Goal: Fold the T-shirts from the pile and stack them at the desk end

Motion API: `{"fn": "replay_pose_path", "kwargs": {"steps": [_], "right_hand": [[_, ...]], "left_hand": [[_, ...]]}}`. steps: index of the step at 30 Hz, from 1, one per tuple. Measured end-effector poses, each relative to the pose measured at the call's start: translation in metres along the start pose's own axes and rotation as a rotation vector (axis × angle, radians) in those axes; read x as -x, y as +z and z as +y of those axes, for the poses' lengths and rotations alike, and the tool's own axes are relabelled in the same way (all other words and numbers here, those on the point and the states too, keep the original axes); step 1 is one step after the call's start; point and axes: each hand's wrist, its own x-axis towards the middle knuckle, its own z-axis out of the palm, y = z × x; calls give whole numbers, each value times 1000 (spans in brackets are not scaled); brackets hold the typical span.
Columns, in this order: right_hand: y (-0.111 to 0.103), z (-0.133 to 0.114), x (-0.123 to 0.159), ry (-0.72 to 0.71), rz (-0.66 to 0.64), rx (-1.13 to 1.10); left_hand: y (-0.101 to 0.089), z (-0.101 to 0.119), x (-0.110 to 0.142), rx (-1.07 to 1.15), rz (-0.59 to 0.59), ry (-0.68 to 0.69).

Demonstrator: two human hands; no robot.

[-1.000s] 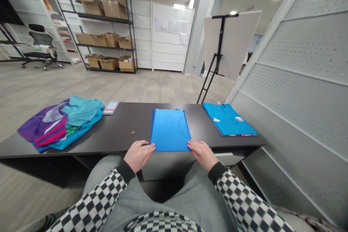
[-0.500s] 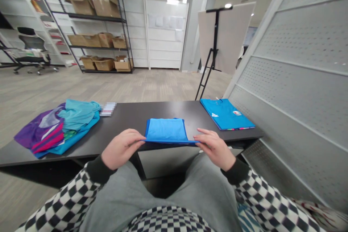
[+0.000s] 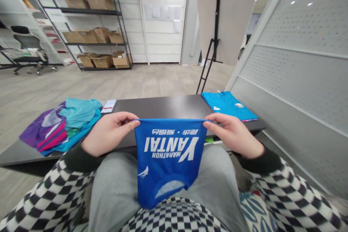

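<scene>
A blue T-shirt [image 3: 171,168] with white "Yantai Marathon" lettering, upside down to me, hangs from both hands over my lap. Its neckline is at the bottom, close to my body. My left hand [image 3: 110,130] pinches the upper left corner between thumb and fingers. At the upper right corner, my right hand [image 3: 233,132] has the same kind of pinch. The fold between them is stretched straight, just above the table's near edge.
A dark table [image 3: 160,107] spans the front. On its left lie crumpled purple and turquoise clothes [image 3: 65,123] beside a small white card or packet [image 3: 109,106]. A folded bright blue shirt [image 3: 230,105] lies at the right, near a perforated grey panel [image 3: 296,58].
Both hands have lifted the folded blue T-shirt off the table and drawn it towards me. It now hangs down with its printed side showing, and the hands are farther apart.
</scene>
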Motion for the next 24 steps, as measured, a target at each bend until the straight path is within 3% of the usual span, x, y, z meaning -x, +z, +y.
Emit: {"fn": "replay_pose_path", "kwargs": {"steps": [5,11,16,24], "right_hand": [[49,60,-33,92,-53,39],[103,117,-80,200,-40,91],[125,144,-118,298,-112,258],[145,178,-155,343,-77,393]], "left_hand": [[46,-63,-31,63,-84,-88],[99,-124,-79,19,-60,-194],[124,-147,-119,-121,-89,-278],[139,-173,-156,-323,-65,-268]]}}
